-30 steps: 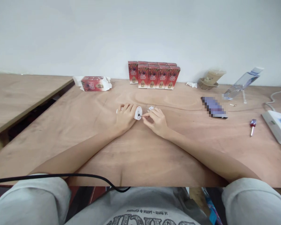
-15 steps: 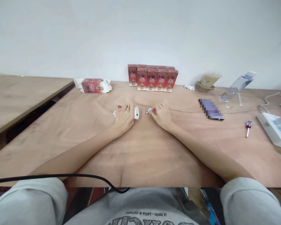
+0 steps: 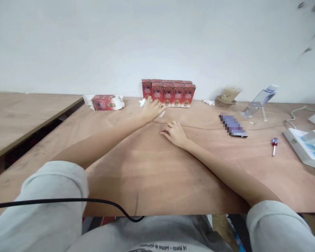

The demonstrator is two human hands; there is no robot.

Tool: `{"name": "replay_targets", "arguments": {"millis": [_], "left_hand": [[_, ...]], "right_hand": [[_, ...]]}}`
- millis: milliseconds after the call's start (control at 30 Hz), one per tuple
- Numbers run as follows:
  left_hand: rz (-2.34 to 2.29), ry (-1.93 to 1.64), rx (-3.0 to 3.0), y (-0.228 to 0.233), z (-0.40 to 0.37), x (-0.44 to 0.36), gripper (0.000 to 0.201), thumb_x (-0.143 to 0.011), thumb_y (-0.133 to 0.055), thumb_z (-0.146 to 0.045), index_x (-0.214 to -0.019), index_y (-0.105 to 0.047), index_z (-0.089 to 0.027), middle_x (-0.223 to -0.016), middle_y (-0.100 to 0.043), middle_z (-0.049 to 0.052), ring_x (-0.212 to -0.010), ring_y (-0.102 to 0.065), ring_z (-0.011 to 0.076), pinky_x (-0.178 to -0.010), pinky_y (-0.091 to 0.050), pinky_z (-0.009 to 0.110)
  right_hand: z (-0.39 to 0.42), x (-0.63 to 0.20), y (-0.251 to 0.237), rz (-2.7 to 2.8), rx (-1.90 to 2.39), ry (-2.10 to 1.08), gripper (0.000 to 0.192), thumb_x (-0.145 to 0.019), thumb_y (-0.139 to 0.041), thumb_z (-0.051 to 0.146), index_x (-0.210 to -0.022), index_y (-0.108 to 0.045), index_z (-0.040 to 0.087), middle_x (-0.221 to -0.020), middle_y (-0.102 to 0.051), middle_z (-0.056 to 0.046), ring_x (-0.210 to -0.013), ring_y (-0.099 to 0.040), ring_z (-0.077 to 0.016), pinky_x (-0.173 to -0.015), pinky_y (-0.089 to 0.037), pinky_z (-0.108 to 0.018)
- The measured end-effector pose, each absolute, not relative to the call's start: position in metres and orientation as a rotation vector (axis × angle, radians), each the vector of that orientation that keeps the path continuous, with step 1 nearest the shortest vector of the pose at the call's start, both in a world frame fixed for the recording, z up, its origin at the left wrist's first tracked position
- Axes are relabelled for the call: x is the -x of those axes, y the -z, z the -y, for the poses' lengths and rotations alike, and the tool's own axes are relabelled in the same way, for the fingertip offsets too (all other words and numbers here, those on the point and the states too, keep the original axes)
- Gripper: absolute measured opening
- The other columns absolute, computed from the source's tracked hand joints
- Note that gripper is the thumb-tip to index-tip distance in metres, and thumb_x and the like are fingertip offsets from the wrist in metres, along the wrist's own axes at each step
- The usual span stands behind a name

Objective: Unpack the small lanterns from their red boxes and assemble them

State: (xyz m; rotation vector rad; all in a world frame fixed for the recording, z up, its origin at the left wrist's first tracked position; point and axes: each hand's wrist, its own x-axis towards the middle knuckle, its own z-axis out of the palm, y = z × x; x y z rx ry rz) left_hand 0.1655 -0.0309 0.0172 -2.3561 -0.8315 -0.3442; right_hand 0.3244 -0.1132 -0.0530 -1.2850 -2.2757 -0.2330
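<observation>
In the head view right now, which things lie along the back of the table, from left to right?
Opened red box lying flat → row of upright red boxes → brown paper cup → tilted clear bottle → white cable.

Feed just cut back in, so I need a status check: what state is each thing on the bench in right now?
Left hand: extended, holding small white round part.
Right hand: resting on wooden table.
Row of red cartons: upright, closed.
Single red carton: lying down, flaps open.
Clear plastic bottle: tilted.
Red-handled screwdriver: lying flat.

Grey short-sleeved T-shirt — dark printed lettering on chest — bare forearms.
</observation>
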Motion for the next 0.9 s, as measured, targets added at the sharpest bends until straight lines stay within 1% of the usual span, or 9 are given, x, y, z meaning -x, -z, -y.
{"name": "replay_targets", "arguments": {"millis": [133,367,433,500,600,667,733,800,900], "left_hand": [[0.622,0.279,2.447,-0.013,0.012,-0.186,0.029,-0.087,-0.043,-0.006,-0.094,-0.066,-0.022,-0.099,-0.066,0.009,-0.097,-0.058,0.0238,-0.095,-0.033,0.050],[0.387,0.149,2.427,-0.005,0.016,-0.208,0.027,-0.079,-0.050,-0.005,-0.087,-0.072,-0.020,-0.100,-0.065,0.009,-0.108,-0.055,0.0278,-0.104,-0.028,0.056],[0.369,0.104,2.430,-0.009,0.019,-0.211,0.032,-0.078,-0.048,-0.002,-0.089,-0.072,-0.020,-0.099,-0.065,0.008,-0.113,-0.052,0.0261,-0.107,-0.026,0.056],[0.394,0.072,2.482,-0.015,0.022,-0.211,0.038,-0.077,-0.046,0.001,-0.094,-0.070,-0.023,-0.102,-0.066,0.004,-0.120,-0.048,0.0227,-0.111,-0.025,0.054],[0.429,0.111,2.595,-0.027,0.028,-0.206,0.048,-0.078,-0.043,0.004,-0.108,-0.063,-0.028,-0.118,-0.062,-0.001,-0.131,-0.039,0.0179,-0.114,-0.022,0.052],[0.389,0.139,2.636,-0.035,0.034,-0.197,0.054,-0.078,-0.043,0.003,-0.119,-0.056,-0.030,-0.130,-0.055,-0.003,-0.137,-0.032,0.0169,-0.116,-0.018,0.052],[0.341,0.166,2.649,-0.041,0.039,-0.185,0.058,-0.079,-0.047,-0.001,-0.130,-0.047,-0.029,-0.140,-0.046,0.000,-0.139,-0.027,0.0200,-0.115,-0.013,0.053],[0.383,0.247,2.645,-0.043,0.043,-0.172,0.058,-0.081,-0.052,-0.010,-0.136,-0.039,-0.023,-0.144,-0.040,0.007,-0.139,-0.027,0.0255,-0.113,-0.013,0.055],[0.660,0.538,2.648,-0.035,0.046,-0.152,0.050,-0.084,-0.051,-0.026,-0.132,-0.041,-0.015,-0.136,-0.047,0.014,-0.129,-0.039,0.0287,-0.107,-0.024,0.049]], "right_hand": [[0.113,-0.324,0.053,2.269,1.280,0.227,0.024,-0.089,-0.054,0.037,-0.084,-0.068,0.018,-0.084,-0.065,-0.008,-0.086,-0.050,-0.0228,-0.076,-0.036,-0.036],[0.108,-0.328,0.052,2.027,1.490,0.242,0.017,-0.087,-0.056,0.030,-0.086,-0.067,0.017,-0.087,-0.065,-0.009,-0.090,-0.053,-0.0251,-0.081,-0.039,-0.039],[0.107,-0.328,0.051,2.034,1.534,0.208,0.016,-0.086,-0.057,0.029,-0.088,-0.067,0.016,-0.090,-0.065,-0.010,-0.093,-0.054,-0.0263,-0.083,-0.040,-0.041],[0.109,-0.327,0.049,2.020,1.563,0.179,0.021,-0.086,-0.057,0.030,-0.096,-0.065,0.014,-0.096,-0.065,-0.013,-0.098,-0.055,-0.0276,-0.085,-0.041,-0.042],[0.118,-0.329,0.047,1.947,1.652,0.088,0.042,-0.082,-0.061,0.039,-0.111,-0.058,0.009,-0.108,-0.063,-0.019,-0.108,-0.054,-0.0314,-0.089,-0.042,-0.044],[0.124,-0.333,0.046,1.930,1.705,-0.035,0.052,-0.077,-0.065,0.044,-0.116,-0.054,0.010,-0.114,-0.062,-0.019,-0.114,-0.053,-0.0330,-0.092,-0.042,-0.046],[0.128,-0.336,0.046,1.939,1.708,-0.174,0.054,-0.076,-0.065,0.043,-0.119,-0.051,0.013,-0.121,-0.060,-0.016,-0.119,-0.052,-0.0314,-0.095,-0.041,-0.045],[0.129,-0.337,0.046,1.957,1.664,-0.281,0.052,-0.079,-0.063,0.039,-0.122,-0.047,0.015,-0.125,-0.059,-0.014,-0.123,-0.049,-0.0289,-0.099,-0.040,-0.044],[0.125,-0.333,0.046,1.991,1.606,-0.338,0.050,-0.081,-0.061,0.034,-0.125,-0.045,0.015,-0.126,-0.059,-0.013,-0.127,-0.046,-0.0283,-0.102,-0.038,-0.045]]}}
